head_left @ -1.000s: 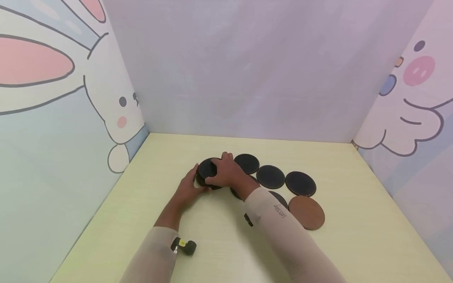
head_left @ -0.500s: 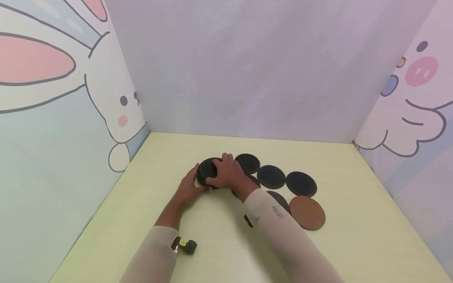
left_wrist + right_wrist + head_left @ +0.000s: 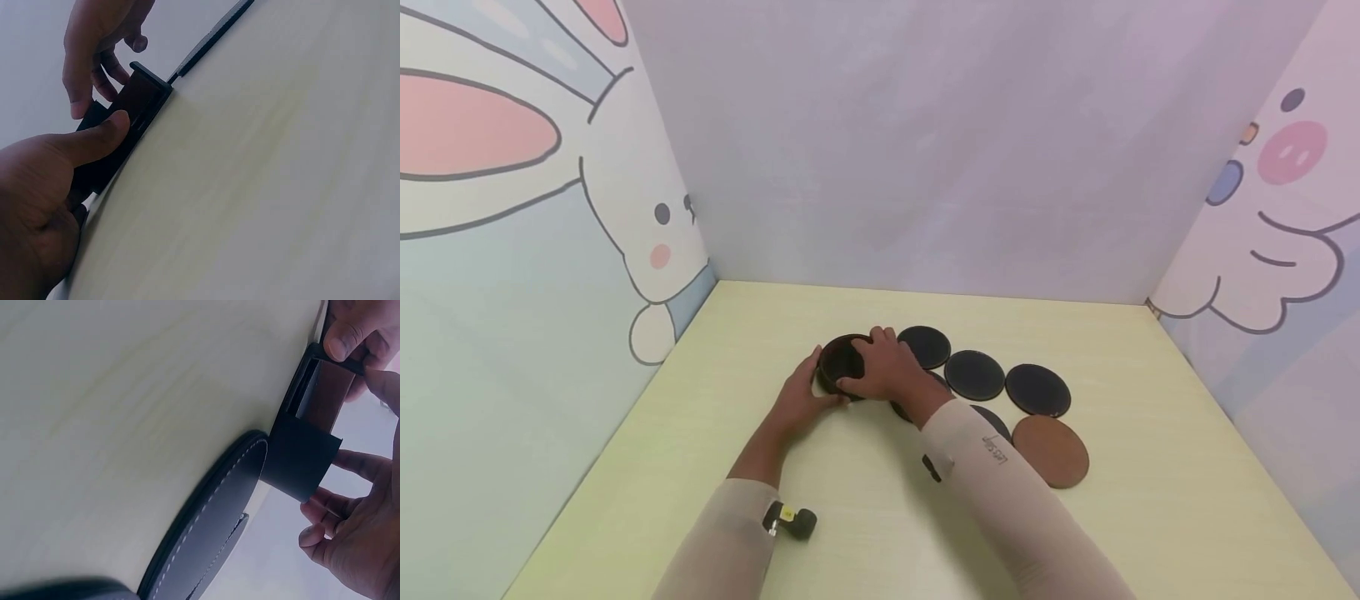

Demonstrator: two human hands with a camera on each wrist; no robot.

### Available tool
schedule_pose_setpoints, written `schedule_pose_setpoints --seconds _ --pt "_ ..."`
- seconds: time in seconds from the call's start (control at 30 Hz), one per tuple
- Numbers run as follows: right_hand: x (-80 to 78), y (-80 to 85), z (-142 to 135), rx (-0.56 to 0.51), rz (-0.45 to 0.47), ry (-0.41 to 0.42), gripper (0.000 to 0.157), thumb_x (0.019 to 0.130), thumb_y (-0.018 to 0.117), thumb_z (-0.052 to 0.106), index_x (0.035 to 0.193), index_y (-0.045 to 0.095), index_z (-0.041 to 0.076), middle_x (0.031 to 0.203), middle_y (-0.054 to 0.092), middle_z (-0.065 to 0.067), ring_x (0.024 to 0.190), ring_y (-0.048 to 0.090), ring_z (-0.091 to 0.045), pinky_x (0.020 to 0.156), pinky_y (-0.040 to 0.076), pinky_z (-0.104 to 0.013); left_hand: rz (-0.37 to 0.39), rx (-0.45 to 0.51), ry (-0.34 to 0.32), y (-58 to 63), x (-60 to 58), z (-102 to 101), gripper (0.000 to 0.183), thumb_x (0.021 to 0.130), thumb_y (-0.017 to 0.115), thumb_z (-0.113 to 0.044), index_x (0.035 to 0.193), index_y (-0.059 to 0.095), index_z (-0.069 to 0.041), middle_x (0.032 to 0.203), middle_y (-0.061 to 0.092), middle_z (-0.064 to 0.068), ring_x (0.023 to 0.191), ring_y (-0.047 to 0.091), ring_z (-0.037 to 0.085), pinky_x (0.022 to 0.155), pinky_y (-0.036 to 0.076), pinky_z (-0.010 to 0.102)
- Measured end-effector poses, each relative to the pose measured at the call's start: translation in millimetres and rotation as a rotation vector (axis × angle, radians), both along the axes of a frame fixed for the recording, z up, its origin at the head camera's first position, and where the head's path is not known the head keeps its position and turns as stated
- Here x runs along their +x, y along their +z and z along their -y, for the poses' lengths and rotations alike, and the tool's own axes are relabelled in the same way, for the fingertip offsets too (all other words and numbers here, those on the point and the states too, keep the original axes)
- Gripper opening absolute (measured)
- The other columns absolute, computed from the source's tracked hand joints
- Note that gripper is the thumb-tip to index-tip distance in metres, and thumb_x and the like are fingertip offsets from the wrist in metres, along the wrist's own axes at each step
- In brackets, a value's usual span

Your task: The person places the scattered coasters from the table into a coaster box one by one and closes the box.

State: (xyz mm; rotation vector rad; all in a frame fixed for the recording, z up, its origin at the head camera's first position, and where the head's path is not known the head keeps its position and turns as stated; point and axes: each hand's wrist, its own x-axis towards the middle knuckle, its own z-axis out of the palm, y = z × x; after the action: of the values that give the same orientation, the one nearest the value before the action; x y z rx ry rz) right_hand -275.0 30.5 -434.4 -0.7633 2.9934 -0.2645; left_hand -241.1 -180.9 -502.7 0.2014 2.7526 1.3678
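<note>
A round black coaster holder (image 3: 841,360) with a brown inner wall stands upright on the table, left of the coasters. My left hand (image 3: 797,400) grips it from the left, thumb along its near side. In the left wrist view that thumb lies across the holder's (image 3: 147,94) black side wall. My right hand (image 3: 883,367) is over the holder's right side, thumb and index finger spread at its top edge. No coaster shows between its fingers. In the right wrist view, a gap in the holder's (image 3: 300,453) wall shows the brown inside. The holder's bottom is too dark to make out.
Several black coasters (image 3: 974,375) lie flat in two rows to the right, some partly behind my right arm. A brown coaster (image 3: 1050,451) lies at the near right end. Printed walls surround the pale table (image 3: 865,517) at the back and sides.
The black coaster seen at the holder's top under my right hand has dropped out of sight inside, and the holder's rim and hollow now show. Both hands have barely moved.
</note>
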Motion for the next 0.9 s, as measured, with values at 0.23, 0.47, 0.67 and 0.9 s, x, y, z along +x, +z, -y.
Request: schedule_pose_setpoints --seconds 0.23,0.47,0.67,0.9 --pt "1.4 5.5 -14.0 -0.051 0.041 0.016 0.085 0.098 0.061 0.076 0.162 0.054 0.02 0.158 0.051 -0.016 0.142 0.05 -0.036 0.111 0.056 -0.059 0.001 0.007 -0.001 0.6 0.2 -0.3 0.118 0.092 0.089 -0.045 0.177 0.014 -0.014 0.185 0.019 0.009 0.172 0.016 0.035 0.14 0.019 0.059" --pt "3.0 11.2 -31.5 -0.085 0.122 0.016 0.089 0.098 0.059 0.078 0.166 0.05 0.021 0.165 0.046 -0.014 0.142 0.051 -0.036 0.109 0.057 -0.06 0.016 -0.003 0.013 0.9 0.6 0.2 0.119 0.091 0.089 -0.047 0.177 0.014 -0.016 0.185 0.019 0.008 0.173 0.016 0.034 0.14 0.019 0.058" --pt "3.7 12.6 -44.3 -0.096 0.151 0.001 0.091 0.096 0.063 0.077 0.166 0.05 0.02 0.171 0.04 -0.016 0.151 0.046 -0.038 0.109 0.057 -0.064 0.026 -0.001 0.019 -0.4 0.3 -0.1 0.12 0.09 0.09 -0.047 0.178 0.013 -0.018 0.185 0.019 0.008 0.172 0.016 0.035 0.14 0.019 0.06" --pt "5.6 10.2 -57.6 -0.083 0.165 0.005 0.095 0.093 0.068 0.077 0.166 0.049 0.02 0.168 0.04 -0.016 0.149 0.045 -0.042 0.106 0.057 -0.067 0.017 -0.004 0.011 -0.6 0.2 -0.5 0.12 0.09 0.091 -0.045 0.177 0.014 -0.015 0.185 0.02 0.01 0.172 0.017 0.037 0.14 0.019 0.061"
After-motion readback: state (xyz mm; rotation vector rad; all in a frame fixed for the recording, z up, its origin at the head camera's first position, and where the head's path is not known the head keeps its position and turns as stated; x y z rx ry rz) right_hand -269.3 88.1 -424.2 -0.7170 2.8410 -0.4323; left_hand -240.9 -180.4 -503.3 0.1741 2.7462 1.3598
